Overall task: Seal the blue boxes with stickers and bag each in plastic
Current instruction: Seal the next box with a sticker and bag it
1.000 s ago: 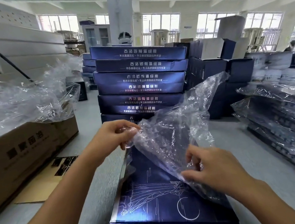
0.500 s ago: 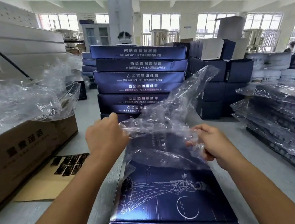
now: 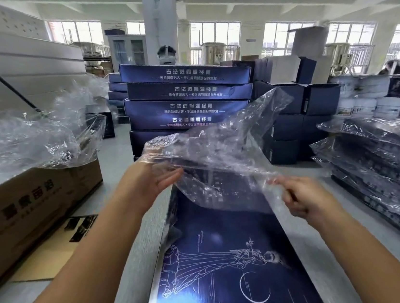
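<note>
So far, one blue box lies flat on the counter right in front of you. It does not look bagged yet: the plastic bag is held up over its far end, mouth toward you. Your left hand has straight fingers pushed under the bag's edge, lifting it, while your right hand pinches the opposite edge. I cannot tell whether this box has its sticker. The pile of bagged boxes to your right looks finished. The stack of bare boxes behind suggests plenty remains.
</note>
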